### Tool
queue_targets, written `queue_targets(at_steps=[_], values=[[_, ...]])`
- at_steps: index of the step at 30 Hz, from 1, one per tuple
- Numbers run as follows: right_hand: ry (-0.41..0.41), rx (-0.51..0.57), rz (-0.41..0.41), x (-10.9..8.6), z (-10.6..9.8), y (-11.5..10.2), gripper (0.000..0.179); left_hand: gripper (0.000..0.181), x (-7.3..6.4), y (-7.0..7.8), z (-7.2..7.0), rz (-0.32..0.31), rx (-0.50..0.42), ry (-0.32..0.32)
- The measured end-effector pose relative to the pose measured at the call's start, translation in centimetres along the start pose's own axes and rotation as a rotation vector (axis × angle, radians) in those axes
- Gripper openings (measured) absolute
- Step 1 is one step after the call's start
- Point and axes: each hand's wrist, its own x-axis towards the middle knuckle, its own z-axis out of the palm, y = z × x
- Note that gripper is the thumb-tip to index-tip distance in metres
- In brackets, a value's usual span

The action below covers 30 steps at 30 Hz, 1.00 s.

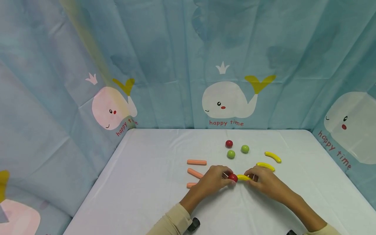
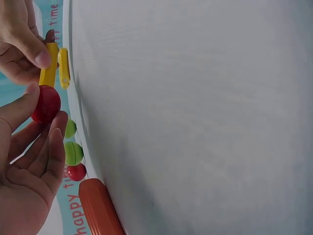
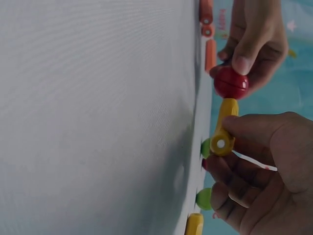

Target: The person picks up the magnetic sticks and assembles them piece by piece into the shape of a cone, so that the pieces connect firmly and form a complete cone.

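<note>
Between the two hands I see a red ball (image 1: pixel 233 177) and a yellow banana (image 1: pixel 243 177), set end to end; they look touching. The left hand (image 1: pixel 215 179) holds the ball between thumb and fingertips, narrowed around its side, perhaps because a round thing rolls easily when it is let free. The right hand (image 1: pixel 265 182) pinches the banana near its outer end, thumb on one side and fingers on the other. I think this grip is chosen so that the other end can point to the ball and no finger stands between. By the right thumb, the right wrist view shows a small white disc (image 3: pixel 221 144) in the banana's end. Whether the joined things rest on the table (image 1: pixel 141 195) or hang just above it, I cannot tell.

Just beyond the right fingers lies a second banana (image 1: pixel 265 166), and farther out a third banana (image 1: pixel 273 157). Ahead of both hands, well apart from the fingertips, are another red ball (image 1: pixel 229 144), one green ball (image 1: pixel 231 154) and another green ball (image 1: pixel 245 148). Outside the left hand lie three pink sticks (image 1: pixel 196 162), the nearer two partly covered by it, maybe grouped for easy reach.
</note>
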Motion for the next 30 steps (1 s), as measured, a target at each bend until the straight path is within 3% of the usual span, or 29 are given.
queue_targets(at_steps=[30], values=[[-0.034, 0.001, 0.017, -0.23, 0.25, -0.44, 0.022, 0.029, -0.13, 0.21, 0.17, -0.009, 0.053, -0.020]])
